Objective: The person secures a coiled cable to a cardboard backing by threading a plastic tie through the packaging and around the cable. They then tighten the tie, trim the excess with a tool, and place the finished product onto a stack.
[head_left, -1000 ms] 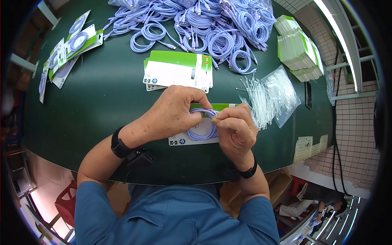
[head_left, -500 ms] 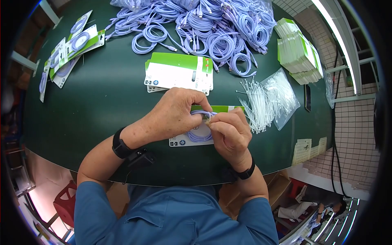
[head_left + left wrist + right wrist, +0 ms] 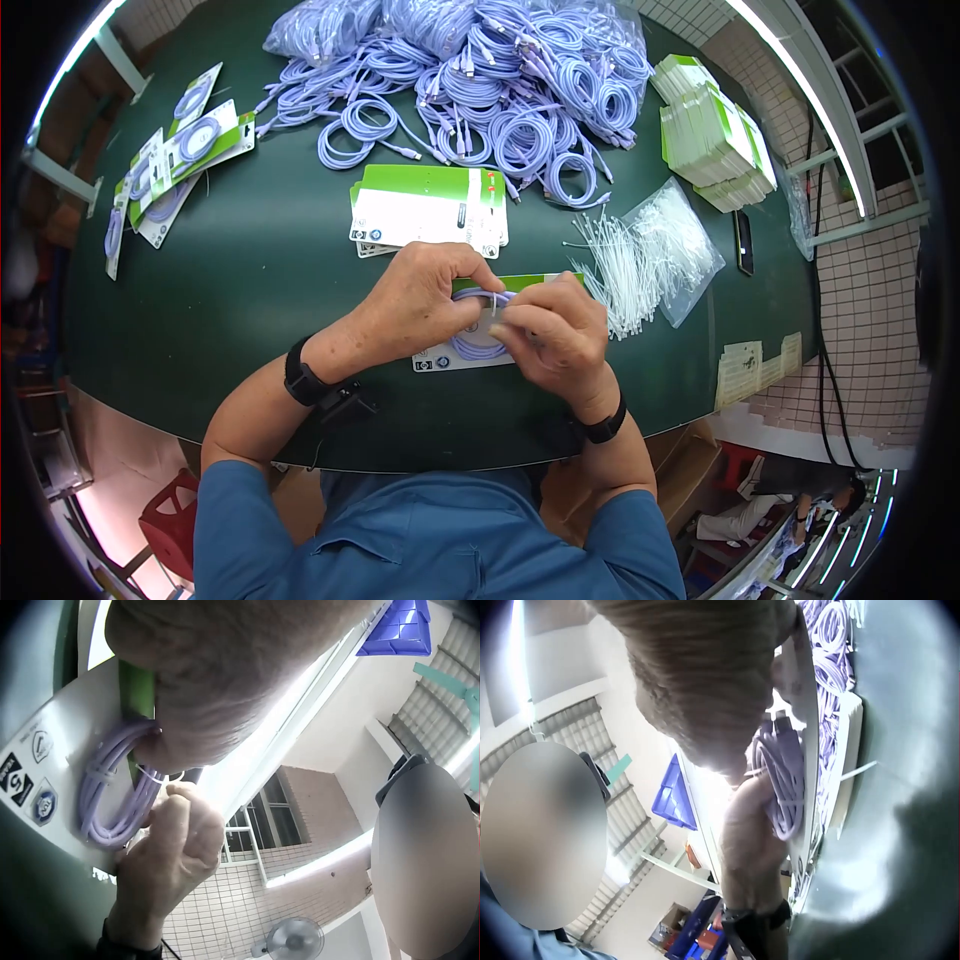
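Observation:
A coil of lilac charging cable [image 3: 478, 351] lies on a green and white packaging card [image 3: 432, 364] in front of the person. My left hand [image 3: 425, 300] holds the coil at its upper left, thumb and forefinger around the cable strands. In the left wrist view a thin white cable tie [image 3: 150, 774] loops round the coil next to the left fingers. My right hand [image 3: 562, 335], its fingers bent, pinches the tie's end close to the left fingertips. The coil's cable plugs [image 3: 781, 724] show in the right wrist view.
Behind the hands lies a small stack of cards [image 3: 425, 210]. A large heap of lilac cables [image 3: 520, 110] fills the back. Loose cable ties [image 3: 620, 265] and a bag of ties [image 3: 680, 250] lie right, near stacked cards [image 3: 710, 140] and a phone [image 3: 743, 243]. Carded cables [image 3: 185, 160] lie left.
The right hand has shifted left toward the left fingers, and the white tie now shows between the hands. The left hand keeps its hold on the coil. The head view has tilted slightly.

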The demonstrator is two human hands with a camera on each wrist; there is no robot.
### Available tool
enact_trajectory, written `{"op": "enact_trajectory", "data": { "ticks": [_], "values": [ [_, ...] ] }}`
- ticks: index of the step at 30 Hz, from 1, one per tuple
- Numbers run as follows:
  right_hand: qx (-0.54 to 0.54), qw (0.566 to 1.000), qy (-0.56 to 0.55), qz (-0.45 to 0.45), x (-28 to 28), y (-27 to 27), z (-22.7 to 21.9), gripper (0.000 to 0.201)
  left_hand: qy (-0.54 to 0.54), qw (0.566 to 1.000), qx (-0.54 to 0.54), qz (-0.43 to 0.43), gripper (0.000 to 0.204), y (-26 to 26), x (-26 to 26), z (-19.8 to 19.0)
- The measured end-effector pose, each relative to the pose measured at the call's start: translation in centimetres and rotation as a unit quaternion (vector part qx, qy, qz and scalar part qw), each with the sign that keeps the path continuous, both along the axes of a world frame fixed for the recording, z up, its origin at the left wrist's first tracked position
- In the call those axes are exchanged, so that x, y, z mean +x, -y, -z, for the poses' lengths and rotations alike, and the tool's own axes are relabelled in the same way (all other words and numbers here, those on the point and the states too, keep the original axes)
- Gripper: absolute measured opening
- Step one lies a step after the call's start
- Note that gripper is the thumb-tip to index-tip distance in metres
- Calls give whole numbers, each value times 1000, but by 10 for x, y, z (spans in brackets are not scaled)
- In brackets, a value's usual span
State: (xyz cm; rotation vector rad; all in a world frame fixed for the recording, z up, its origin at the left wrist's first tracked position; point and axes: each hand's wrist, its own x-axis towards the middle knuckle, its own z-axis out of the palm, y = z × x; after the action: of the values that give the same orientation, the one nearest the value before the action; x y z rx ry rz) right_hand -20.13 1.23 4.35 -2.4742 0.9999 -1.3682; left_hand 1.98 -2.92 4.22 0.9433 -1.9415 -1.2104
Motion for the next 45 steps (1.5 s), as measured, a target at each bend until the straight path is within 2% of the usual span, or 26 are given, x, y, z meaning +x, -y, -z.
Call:
{"op": "enact_trajectory", "data": {
  "ticks": [2, 4, 5, 6, 8, 10, 11, 12, 13, 14, 17, 18, 21, 22, 25, 26, 28, 29, 30, 33, 34, 36, 39, 40, 43, 45],
  "values": [
    [8, 999, 43, 5, -12, 3, -1, 22, -24, 999, 30, -1, 22, 2, 3, -2],
    [13, 976, 180, 126, -33, 8, 9, 17, -33, 998, 44, 2, 22, 2, 5, -6],
    [10, 975, 182, 129, -37, 10, 11, 17, -43, 998, 50, 9, 22, 1, 6, -12],
    [122, 956, 238, 123, -40, 12, 12, 18, -53, 997, 56, 17, 23, 0, 7, -18],
    [334, 873, 341, 102, -44, 14, 16, 21, -59, 996, 61, 31, 23, -1, 8, -22],
    [338, 917, 206, -49, -41, 15, 23, 30, -61, 996, 51, 37, 25, -2, 9, -22],
    [335, 918, 207, -47, -36, 14, 30, 30, -63, 996, 45, 38, 25, -2, 8, -22],
    [438, 849, 265, -134, -30, 12, 40, 36, -63, 996, 44, 39, 25, -2, 8, -22],
    [529, 757, 315, -219, -24, 8, 48, 42, -69, 996, 48, 41, 26, -3, 8, -22],
    [528, 757, 315, -220, -21, 2, 53, 42, -75, 995, 51, 41, 26, -3, 8, -22],
    [557, 689, 444, -131, -15, -16, 62, 66, -80, 995, 52, 41, 26, -3, 8, -20],
    [557, 690, 442, -132, -17, -14, 64, 66, -77, 995, 52, 41, 25, -2, 7, -19],
    [574, 651, 426, -256, -23, -1, 65, 73, -76, 995, 53, 44, 25, -3, 6, -19],
    [575, 652, 423, -255, -24, 2, 66, 73, -74, 994, 56, 49, 25, -3, 6, -19],
    [490, 769, 322, -255, -24, 9, 64, 71, -77, 994, 61, 53, 26, -5, 4, -15],
    [492, 770, 318, -254, -24, 11, 60, 71, -76, 994, 64, 55, 26, -5, 5, -13],
    [379, 889, 179, -186, -20, 13, 39, 58, -79, 993, 68, 56, 27, -6, 3, -12],
    [315, 931, 105, -149, -19, 15, 35, 52, -77, 994, 44, 63, 27, -7, 2, -12],
    [318, 931, 103, -147, -18, 16, 35, 52, -75, 994, 21, 71, 27, -9, 1, -14],
    [188, 980, 27, -65, -21, 22, 35, 26, -75, 994, -8, 83, 31, -11, -4, -20],
    [190, 979, 24, -65, -23, 24, 33, 26, -72, 994, -15, 85, 34, -12, -5, -22],
    [168, 983, 57, -39, -22, 25, 28, 12, -64, 994, -19, 90, 38, -12, -5, -22],
    [165, 983, 79, -21, -18, 23, 24, 15, 24, 986, -120, 117, 46, -8, -1, -19],
    [170, 982, 77, -18, -19, 23, 23, 16, 31, 985, -120, 120, 46, -7, 0, -16],
    [176, 980, 86, -16, -25, 25, 26, 16, 73, 940, -303, 136, 48, -4, -5, -6],
    [183, 979, 90, -24, -28, 27, 31, 16, 91, 936, -309, 139, 46, -3, -4, -8]
  ]
}}
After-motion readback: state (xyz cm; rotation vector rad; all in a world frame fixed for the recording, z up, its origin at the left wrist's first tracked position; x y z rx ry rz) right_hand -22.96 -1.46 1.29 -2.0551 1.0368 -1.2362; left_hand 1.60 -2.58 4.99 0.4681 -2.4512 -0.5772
